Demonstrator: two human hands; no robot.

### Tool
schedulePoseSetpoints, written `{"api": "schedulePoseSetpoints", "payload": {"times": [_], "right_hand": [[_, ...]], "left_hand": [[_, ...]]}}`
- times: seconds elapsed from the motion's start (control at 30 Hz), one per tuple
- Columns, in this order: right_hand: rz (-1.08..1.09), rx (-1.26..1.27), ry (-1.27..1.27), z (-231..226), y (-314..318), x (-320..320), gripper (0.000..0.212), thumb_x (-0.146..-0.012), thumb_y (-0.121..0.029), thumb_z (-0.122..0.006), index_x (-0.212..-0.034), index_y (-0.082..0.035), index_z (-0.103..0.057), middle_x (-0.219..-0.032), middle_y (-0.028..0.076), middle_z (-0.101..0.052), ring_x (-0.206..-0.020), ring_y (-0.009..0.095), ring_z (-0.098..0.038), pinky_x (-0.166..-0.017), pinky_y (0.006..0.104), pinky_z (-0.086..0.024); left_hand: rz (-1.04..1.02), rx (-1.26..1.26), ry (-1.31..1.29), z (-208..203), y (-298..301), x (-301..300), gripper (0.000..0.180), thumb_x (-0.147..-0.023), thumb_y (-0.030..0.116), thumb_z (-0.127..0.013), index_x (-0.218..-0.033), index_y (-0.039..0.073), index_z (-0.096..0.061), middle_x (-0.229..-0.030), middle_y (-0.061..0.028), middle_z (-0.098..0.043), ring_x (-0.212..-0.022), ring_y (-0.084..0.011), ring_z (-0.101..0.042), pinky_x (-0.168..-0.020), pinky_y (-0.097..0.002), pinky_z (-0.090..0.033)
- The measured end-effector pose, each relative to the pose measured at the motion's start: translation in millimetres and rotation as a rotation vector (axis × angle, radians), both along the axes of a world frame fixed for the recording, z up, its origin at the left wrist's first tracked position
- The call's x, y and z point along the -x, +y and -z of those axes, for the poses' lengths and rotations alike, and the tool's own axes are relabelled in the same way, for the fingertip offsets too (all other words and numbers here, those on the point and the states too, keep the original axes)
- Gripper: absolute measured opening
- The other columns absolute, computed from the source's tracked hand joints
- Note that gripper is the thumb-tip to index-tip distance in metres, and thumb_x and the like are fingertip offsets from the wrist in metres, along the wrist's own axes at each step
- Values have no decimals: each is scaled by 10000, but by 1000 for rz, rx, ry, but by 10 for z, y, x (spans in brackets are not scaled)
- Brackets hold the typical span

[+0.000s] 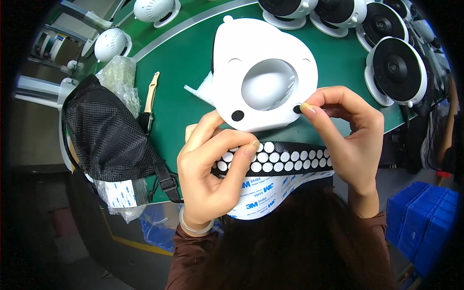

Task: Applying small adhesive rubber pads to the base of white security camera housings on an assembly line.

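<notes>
A white plastic housing [266, 46] with an oval opening lies tilted on the green bench in front of me. One round black pad [237, 115] sits at the lower left of its base. My right hand [355, 130] pinches a second round black pad [297, 109] against the base's lower right. Just below lies a black strip of round pads with white discs [282, 157], on white backing paper with blue print [256, 203]. My left hand [208, 166] is over the strip's left end, thumb and index pinched together; what they hold is hidden. Its other fingers reach the housing's lower edge.
A black mesh bag [106, 135], clear bubble wrap [121, 79] and a wristwatch [149, 104] are at the left. Several white round devices with black fronts [398, 70] stand at the far right. Blue crates [420, 222] are below, right of the bench [179, 63].
</notes>
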State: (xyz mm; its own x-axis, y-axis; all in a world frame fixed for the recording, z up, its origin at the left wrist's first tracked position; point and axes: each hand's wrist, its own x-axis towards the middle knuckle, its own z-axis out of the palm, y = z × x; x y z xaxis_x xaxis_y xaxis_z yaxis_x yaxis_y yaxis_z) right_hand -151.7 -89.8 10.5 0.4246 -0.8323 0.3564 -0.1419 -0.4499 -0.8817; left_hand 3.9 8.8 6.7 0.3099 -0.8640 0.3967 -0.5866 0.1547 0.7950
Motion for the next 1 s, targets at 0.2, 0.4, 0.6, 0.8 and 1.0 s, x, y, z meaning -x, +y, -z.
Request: {"api": "schedulePoseSetpoints", "payload": {"times": [0.2,0.4,0.6,0.8,1.0], "right_hand": [[37,92,30,13,30,-49,86,-769,-10,-638,-810,28,-572,-776,62,-622,-729,89,-583,-692,198,-468],[18,-122,-21,-4,44,135,168,-835,-15,-543,-992,14,-490,-839,86,-645,-786,110,-606,-712,210,-450],[-451,91,190,-29,209,235,125,-743,-117,-656,-833,-43,-610,-661,96,-562,-557,277,-544,-505,347,-419],[-370,225,248,-10,243,258,100,-719,-55,-642,-807,-42,-598,-641,72,-541,-556,246,-543,-482,330,-422],[-224,392,29,8,305,155,208,-620,-20,-699,-809,-53,-620,-735,30,-579,-630,193,-571,-510,279,-455]], "left_hand": [[21,23,-42,6,1,-17,105,-639,-12,-637,-737,24,-643,-976,-126,-586,-688,-164,-472,-647,-260,-359],[-58,-10,-90,-117,227,24,147,-568,-21,-631,-703,23,-667,-1085,-176,-537,-576,-94,-410,-579,-213,-368],[61,14,-444,-229,298,3,222,-565,54,-663,-786,65,-651,-919,-54,-624,-666,-173,-503,-760,-340,-342],[146,-85,-480,-255,209,52,184,-606,-2,-646,-780,50,-614,-707,-29,-575,-641,-185,-510,-691,-319,-321],[200,-8,-246,-248,163,89,147,-588,-37,-623,-708,44,-598,-625,-27,-553,-557,-183,-467,-601,-286,-287]]}}
